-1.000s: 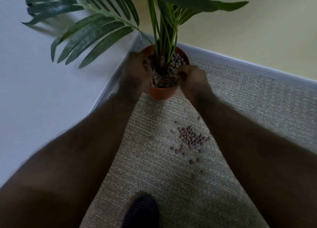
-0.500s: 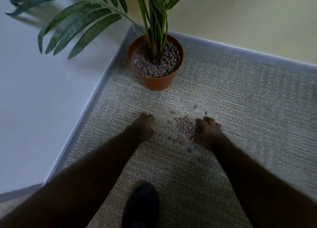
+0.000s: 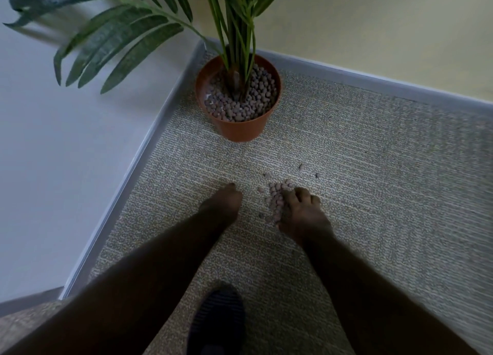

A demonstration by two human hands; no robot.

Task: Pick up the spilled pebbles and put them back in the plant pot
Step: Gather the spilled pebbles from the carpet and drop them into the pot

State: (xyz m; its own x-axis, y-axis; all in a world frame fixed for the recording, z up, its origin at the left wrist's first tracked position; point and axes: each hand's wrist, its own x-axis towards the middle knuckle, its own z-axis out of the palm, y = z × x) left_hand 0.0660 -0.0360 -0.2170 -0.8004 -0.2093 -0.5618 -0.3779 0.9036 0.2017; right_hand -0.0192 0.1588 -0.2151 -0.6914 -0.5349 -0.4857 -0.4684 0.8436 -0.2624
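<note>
Most spilled pebbles (image 3: 276,201) lie heaped against our curled right hand (image 3: 301,213); our left hand (image 3: 222,202) (loosely closed, seemingly empty) should scoop them toward the plant pot (image 3: 240,125).

Plant pot (image 3: 241,130) stands on carpet (image 3: 373,181) in the wall corner; spilled pebbles (image 3: 276,198) lie before it, between both hands.
</note>
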